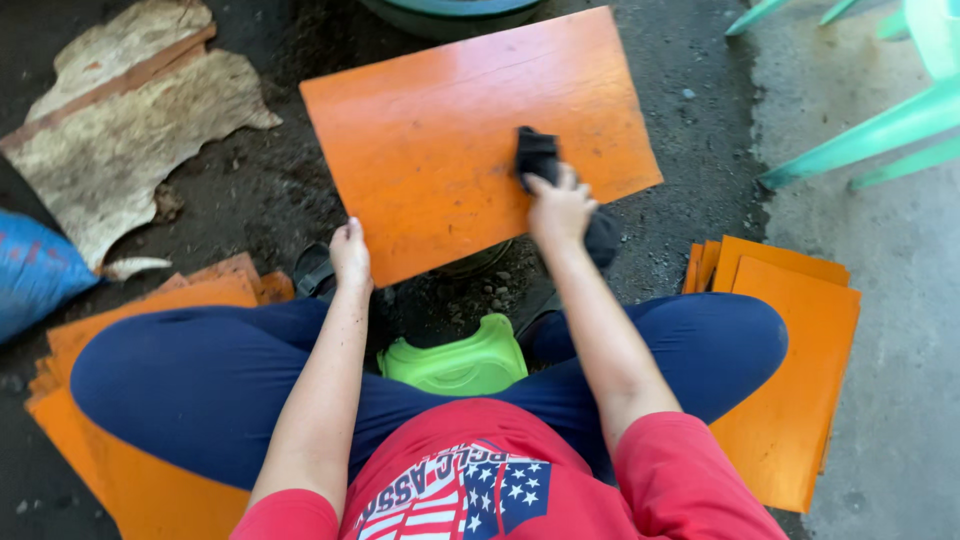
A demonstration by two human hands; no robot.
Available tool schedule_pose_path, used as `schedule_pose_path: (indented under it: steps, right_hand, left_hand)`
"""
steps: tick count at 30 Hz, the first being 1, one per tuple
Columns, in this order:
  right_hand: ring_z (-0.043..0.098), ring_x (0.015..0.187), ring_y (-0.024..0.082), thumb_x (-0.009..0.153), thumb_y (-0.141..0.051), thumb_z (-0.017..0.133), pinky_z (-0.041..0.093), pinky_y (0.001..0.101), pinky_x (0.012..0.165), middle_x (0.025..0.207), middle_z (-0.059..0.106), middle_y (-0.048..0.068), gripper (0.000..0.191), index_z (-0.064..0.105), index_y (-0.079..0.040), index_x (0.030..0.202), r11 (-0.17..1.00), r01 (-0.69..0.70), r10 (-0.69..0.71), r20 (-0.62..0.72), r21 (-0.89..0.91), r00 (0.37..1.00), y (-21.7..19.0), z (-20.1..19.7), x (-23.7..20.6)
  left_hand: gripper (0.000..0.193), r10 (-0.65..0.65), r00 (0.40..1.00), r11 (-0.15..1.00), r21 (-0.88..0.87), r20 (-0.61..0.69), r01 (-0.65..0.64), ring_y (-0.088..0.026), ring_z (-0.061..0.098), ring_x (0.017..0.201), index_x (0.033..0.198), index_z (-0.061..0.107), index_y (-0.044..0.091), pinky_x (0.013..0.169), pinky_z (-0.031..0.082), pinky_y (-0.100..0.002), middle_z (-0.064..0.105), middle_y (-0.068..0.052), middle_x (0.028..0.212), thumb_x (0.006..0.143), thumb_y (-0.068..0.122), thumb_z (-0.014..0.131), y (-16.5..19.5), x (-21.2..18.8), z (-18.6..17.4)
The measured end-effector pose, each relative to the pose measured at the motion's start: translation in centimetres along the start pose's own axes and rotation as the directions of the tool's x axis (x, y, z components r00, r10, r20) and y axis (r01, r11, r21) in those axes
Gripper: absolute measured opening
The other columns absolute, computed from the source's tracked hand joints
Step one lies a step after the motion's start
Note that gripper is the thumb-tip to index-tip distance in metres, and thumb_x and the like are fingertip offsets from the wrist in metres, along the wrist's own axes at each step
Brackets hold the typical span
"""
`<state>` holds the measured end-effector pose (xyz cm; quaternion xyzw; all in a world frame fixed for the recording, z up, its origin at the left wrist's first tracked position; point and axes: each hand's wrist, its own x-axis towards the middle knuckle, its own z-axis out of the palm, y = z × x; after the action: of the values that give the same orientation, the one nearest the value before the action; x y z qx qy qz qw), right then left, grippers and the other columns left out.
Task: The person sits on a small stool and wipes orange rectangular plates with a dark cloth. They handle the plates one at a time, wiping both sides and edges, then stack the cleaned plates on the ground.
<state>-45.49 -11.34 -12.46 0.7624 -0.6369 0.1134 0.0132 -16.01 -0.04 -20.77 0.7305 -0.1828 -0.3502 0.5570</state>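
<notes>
An orange rectangular board (440, 140) lies tilted in front of me, raised above the dark ground. My left hand (350, 255) grips its near left edge, thumb on top. My right hand (560, 205) presses a dark cloth (536, 155) onto the board's right part, fingers closed on the cloth. Both forearms reach out over my knees in blue trousers.
A stack of orange boards (790, 380) lies at my right, another stack (120, 450) under my left leg. A green plastic stool (460, 360) is beneath me. Teal chair legs (870, 130) stand at upper right. A worn sheet (120, 130) and blue sack (30, 270) lie left.
</notes>
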Motion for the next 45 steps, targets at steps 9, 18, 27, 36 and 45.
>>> schedule_pose_path:
  steps: [9,18,27,36,45]
  right_hand:
    - [0.055,0.112,0.039,0.085,-0.021,0.062,0.045,0.0600,0.092,0.152,0.048,0.014,0.047,0.073,-0.040,0.126,0.882,0.464,-0.458,-0.082,0.082,0.885,-12.2,5.2,-2.9]
    - [0.053,0.116,0.040,0.075,-0.020,0.076,0.043,0.0606,0.097,0.144,0.051,0.012,0.049,0.075,-0.039,0.121,0.994,-0.085,0.091,-0.096,0.062,0.991,3.7,5.7,7.1]
    - [0.057,0.114,0.041,0.089,-0.023,0.072,0.046,0.0576,0.093,0.137,0.054,0.009,0.037,0.075,-0.037,0.123,0.877,-0.467,0.478,-0.106,0.107,0.872,15.9,8.4,13.4]
    - [0.064,0.117,0.031,0.091,-0.016,0.073,0.048,0.0426,0.100,0.130,0.067,0.013,0.040,0.071,-0.016,0.131,0.719,-0.496,0.429,0.251,0.487,0.868,23.5,6.0,19.7]
    - [0.067,0.107,0.027,0.092,-0.027,0.072,0.055,0.0404,0.091,0.122,0.071,0.011,0.057,0.059,-0.002,0.142,0.254,-0.581,0.043,0.591,0.773,0.806,24.0,2.2,25.1]
  left_hand:
    - [0.037,0.225,0.935,0.802,0.597,-0.274,-0.018,-0.046,0.068,0.087,0.111,0.061,0.008,0.071,0.051,-0.056,0.073,-0.021,0.096,0.106,0.043,0.050,2.9,1.1,3.5]
    - [0.038,0.206,0.938,0.743,0.669,-0.278,0.035,-0.048,0.067,0.085,0.109,0.058,0.005,0.070,0.050,-0.057,0.072,-0.025,0.093,0.110,0.041,0.049,0.1,2.5,3.4]
    - [0.034,0.251,0.935,0.742,0.671,-0.249,-0.021,-0.049,0.066,0.087,0.114,0.058,0.004,0.071,0.050,-0.057,0.072,-0.026,0.096,0.111,0.037,0.049,-0.4,2.8,3.4]
    - [0.041,0.244,0.941,0.702,0.712,-0.233,-0.006,-0.048,0.064,0.102,0.127,0.056,0.002,0.083,0.049,-0.056,0.068,-0.030,0.112,0.109,0.039,0.053,1.1,4.3,3.0]
    - [0.058,0.058,0.998,0.875,0.482,-0.040,-0.031,-0.045,0.061,0.118,0.125,0.061,-0.005,0.100,0.046,-0.050,0.066,-0.029,0.125,0.111,0.049,0.044,8.5,20.3,4.9]
